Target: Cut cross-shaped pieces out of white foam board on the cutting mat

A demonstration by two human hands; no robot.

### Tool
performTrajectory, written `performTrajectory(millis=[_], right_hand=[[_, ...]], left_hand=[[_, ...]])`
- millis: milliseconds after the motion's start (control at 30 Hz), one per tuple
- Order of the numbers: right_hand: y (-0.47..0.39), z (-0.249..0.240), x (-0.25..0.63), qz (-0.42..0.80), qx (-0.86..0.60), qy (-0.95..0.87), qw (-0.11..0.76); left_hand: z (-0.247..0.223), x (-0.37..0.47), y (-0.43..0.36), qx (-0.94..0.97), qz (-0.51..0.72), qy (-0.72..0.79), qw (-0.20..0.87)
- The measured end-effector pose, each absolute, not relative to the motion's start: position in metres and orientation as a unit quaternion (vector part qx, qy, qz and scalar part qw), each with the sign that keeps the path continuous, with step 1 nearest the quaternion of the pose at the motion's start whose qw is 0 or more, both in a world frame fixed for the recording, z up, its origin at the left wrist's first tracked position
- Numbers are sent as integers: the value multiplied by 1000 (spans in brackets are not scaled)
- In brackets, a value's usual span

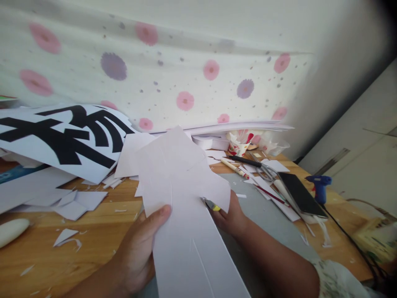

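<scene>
A large white card sheet (186, 231) is held up in front of me, tilted, with a curved outline on its upper right and faint score lines on its face. My left hand (144, 236) grips its left edge, thumb on the front and fingers behind. At the right edge is my right hand (231, 215), closed on a craft knife (212, 205) with a yellow part. The knife's blade touches the card where a side flap meets the long strip. The flap hides part of my right hand's fingers.
A grey cutting mat (263, 219) lies under the card. Printed paper (62, 132) with black strokes and paper scraps (77, 203) lie left. On the right are a pen (234, 169), scissors (266, 169), a phone (299, 194), a blue glue gun (319, 186) with its cord, and a paper cup (238, 145).
</scene>
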State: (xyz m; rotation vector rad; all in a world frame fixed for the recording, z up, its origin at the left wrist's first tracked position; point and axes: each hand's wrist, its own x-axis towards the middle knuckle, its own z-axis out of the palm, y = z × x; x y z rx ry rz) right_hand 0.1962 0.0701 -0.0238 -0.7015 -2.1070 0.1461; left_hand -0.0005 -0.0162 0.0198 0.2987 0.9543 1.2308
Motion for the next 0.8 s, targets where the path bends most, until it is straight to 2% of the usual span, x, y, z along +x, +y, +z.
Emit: performTrajectory(millis=[200,533,800], right_hand=[[66,-18,194,104,-292,-839,446],[72,-18,195,164,-293,-845,416],[74,-30,195,188,-297,-835,422]], left_hand=[[29,-4,-4,109,595,458,652],[8,-11,-10,146,556,395,717],[13,-8,-13,159,526,371,749]])
